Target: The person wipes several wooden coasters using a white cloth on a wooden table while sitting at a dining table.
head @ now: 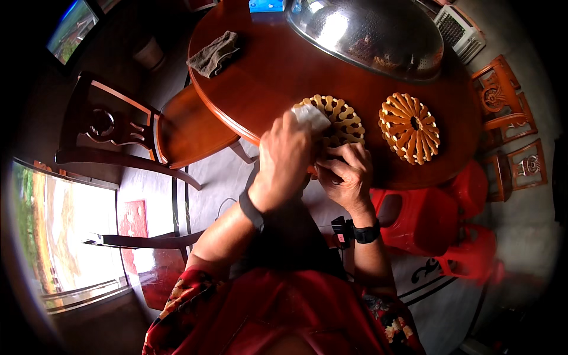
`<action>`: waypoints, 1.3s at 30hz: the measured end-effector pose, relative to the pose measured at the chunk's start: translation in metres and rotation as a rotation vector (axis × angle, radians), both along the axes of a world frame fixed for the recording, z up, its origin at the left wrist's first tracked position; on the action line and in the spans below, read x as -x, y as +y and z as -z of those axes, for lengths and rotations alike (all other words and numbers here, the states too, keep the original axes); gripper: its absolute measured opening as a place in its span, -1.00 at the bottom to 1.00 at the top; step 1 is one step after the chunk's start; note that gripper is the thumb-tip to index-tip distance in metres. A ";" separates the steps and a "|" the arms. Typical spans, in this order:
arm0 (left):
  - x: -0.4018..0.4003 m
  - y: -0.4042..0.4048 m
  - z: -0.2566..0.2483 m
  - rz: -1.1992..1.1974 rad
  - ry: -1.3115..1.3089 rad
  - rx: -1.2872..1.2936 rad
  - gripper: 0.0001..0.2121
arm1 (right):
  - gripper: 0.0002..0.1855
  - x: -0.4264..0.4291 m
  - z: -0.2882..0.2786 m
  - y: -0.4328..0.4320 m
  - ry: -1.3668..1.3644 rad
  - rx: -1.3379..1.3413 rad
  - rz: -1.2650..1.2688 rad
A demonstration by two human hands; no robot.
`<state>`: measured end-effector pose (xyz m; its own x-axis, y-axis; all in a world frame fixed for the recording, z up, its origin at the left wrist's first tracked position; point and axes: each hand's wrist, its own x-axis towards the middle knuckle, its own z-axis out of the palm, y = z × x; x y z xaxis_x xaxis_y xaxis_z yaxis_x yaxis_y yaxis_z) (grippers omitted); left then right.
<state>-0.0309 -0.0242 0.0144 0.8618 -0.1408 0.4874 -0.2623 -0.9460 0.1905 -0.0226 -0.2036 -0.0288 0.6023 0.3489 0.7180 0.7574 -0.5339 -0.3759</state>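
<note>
A round openwork trivet of pale wooden pieces point(348, 120) is before me at the near edge of the table. My left hand point(286, 155) grips a crumpled white cloth or tissue point(312, 116) and presses it over the trivet's left side. At the trivet's near rim, my right hand point(348, 173) has its fingers bent and appears to hold it; the fingertips are partly hidden. To the right, a second, browner trivet point(399, 131) lies on the table, apart from both hands.
The round wooden table point(270, 75) carries a large perforated metal cover point(368, 40), a grey-brown towel point(215, 54) and a blue box point(266, 5). A wooden chair point(195, 128) stands at left. Red plastic stools point(417, 219) are by my right arm.
</note>
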 end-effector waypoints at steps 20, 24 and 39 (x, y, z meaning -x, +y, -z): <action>0.007 0.063 -0.003 0.182 -0.035 0.004 -0.58 | -0.61 -0.005 0.007 -0.004 0.097 -0.021 0.053; 0.014 0.067 -0.005 0.160 -0.016 0.096 -0.63 | -0.63 0.002 -0.007 -0.002 0.122 -0.038 -0.032; -0.023 0.043 0.006 -0.004 -0.082 0.118 -0.74 | -0.73 0.001 0.000 0.004 0.021 -0.009 0.024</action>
<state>-0.0077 0.0189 0.0087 0.8187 -0.0745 0.5694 -0.2775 -0.9194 0.2787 -0.0236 -0.1998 -0.0289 0.6251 0.3277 0.7084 0.7365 -0.5483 -0.3962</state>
